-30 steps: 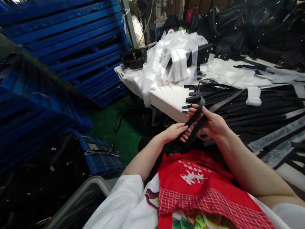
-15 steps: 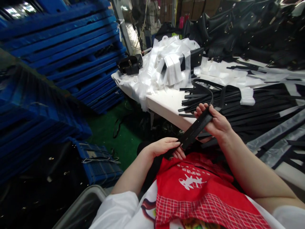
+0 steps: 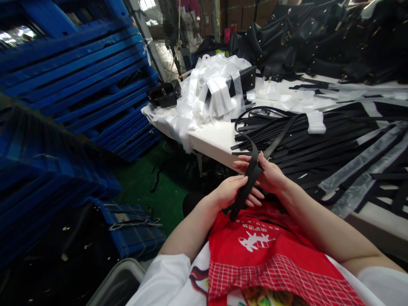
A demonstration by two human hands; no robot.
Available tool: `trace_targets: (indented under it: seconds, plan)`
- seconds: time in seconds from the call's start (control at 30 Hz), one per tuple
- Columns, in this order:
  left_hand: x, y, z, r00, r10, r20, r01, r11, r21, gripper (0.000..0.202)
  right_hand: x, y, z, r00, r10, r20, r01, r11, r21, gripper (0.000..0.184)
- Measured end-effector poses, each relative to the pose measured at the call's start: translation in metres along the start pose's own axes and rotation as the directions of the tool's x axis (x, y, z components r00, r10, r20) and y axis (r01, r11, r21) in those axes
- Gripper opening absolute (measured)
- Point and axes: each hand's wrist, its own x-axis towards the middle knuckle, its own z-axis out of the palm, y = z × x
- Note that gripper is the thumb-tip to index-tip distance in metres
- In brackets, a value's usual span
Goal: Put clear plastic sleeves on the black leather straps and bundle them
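Note:
A long black strap [image 3: 245,192] runs through both of my hands, just above the red apron [image 3: 251,238]. My left hand [image 3: 234,191] grips it with the thumb on top and the fingers beneath, and a short end hangs toward the apron. Close beside it, my right hand [image 3: 269,174] pinches the strap between thumb and fingers. From there the strap loops up and over the table edge. Many more black straps [image 3: 306,148] lie in a pile on the white table [image 3: 212,138], a small white wrapper among them.
White plastic strips [image 3: 219,85] are heaped at the table's left end, next to a black bag [image 3: 164,93]. Black bags [image 3: 306,42] are piled at the back right. Blue pallets [image 3: 95,76] stand stacked at left. A grey bin rim [image 3: 124,267] is at lower left.
My hands have come closer together along the strap, the right one moving down and left toward the left. The strap's loop has shifted left. The whole view has turned slightly.

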Motion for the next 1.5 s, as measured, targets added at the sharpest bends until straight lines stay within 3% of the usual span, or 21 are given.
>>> trace_targets:
  seconds: [0.13, 0.23, 0.53, 0.7, 0.87, 0.97, 1.03, 1.1, 1.2, 1.3, 1.37, 1.5]
  plan:
    - [-0.005, 0.010, 0.002, 0.988, -0.125, 0.091, 0.134, 0.986, -0.101, 0.046, -0.005, 0.002, -0.013, 0.999, -0.041, 0.023, 0.042, 0.998, -0.055, 0.056]
    - [-0.011, 0.014, 0.002, 0.979, -0.152, 0.138, 0.168, 0.979, -0.112, 0.047, -0.006, 0.005, -0.021, 0.996, -0.053, 0.069, 0.059, 0.994, -0.087, 0.057]
    - [-0.023, 0.012, 0.017, 0.999, -0.043, -0.025, 0.046, 0.994, 0.098, 0.036, -0.005, 0.011, -0.033, 0.992, -0.078, 0.096, 0.081, 0.996, -0.027, 0.056]
    - [-0.011, 0.000, 0.015, 0.993, -0.120, -0.005, 0.119, 0.976, 0.182, 0.043, -0.015, 0.015, -0.039, 0.992, -0.054, 0.116, 0.056, 0.998, -0.017, 0.044]
    - [0.007, -0.007, 0.013, 0.977, -0.208, -0.053, 0.215, 0.952, 0.218, 0.045, -0.020, 0.020, -0.050, 0.998, -0.037, 0.058, 0.037, 0.999, 0.014, 0.040]
    - [0.022, 0.006, 0.010, 0.967, -0.195, -0.161, 0.249, 0.846, 0.472, 0.045, -0.022, 0.022, -0.059, 0.996, -0.087, 0.013, 0.087, 0.996, -0.004, 0.034]
    - [0.040, 0.023, 0.006, 0.968, -0.052, -0.245, 0.221, 0.636, 0.739, 0.046, -0.022, 0.026, -0.066, 0.995, -0.093, -0.034, 0.090, 0.992, -0.090, 0.041]
    - [0.067, 0.046, 0.003, 0.964, 0.113, -0.241, 0.181, 0.384, 0.906, 0.045, -0.021, 0.032, -0.075, 0.991, -0.051, -0.126, 0.021, 0.974, -0.227, 0.056]
    - [0.122, 0.085, 0.011, 0.952, 0.268, -0.147, 0.110, 0.148, 0.983, 0.040, -0.024, 0.041, -0.090, 0.974, 0.046, -0.224, -0.136, 0.903, -0.407, 0.065]
    - [0.194, 0.116, 0.034, 0.878, 0.479, -0.006, 0.056, -0.089, 0.994, 0.030, -0.031, 0.048, -0.104, 0.968, 0.150, -0.199, -0.229, 0.851, -0.473, 0.063]
    - [0.249, 0.126, 0.051, 0.865, 0.502, -0.001, 0.099, -0.168, 0.981, 0.032, -0.035, 0.053, -0.113, 0.965, 0.185, -0.186, -0.253, 0.842, -0.476, 0.063]
    - [0.351, 0.121, 0.075, 0.909, 0.367, -0.197, 0.253, -0.111, 0.961, 0.049, -0.032, 0.070, -0.131, 0.988, 0.027, -0.152, -0.105, 0.837, -0.537, 0.061]
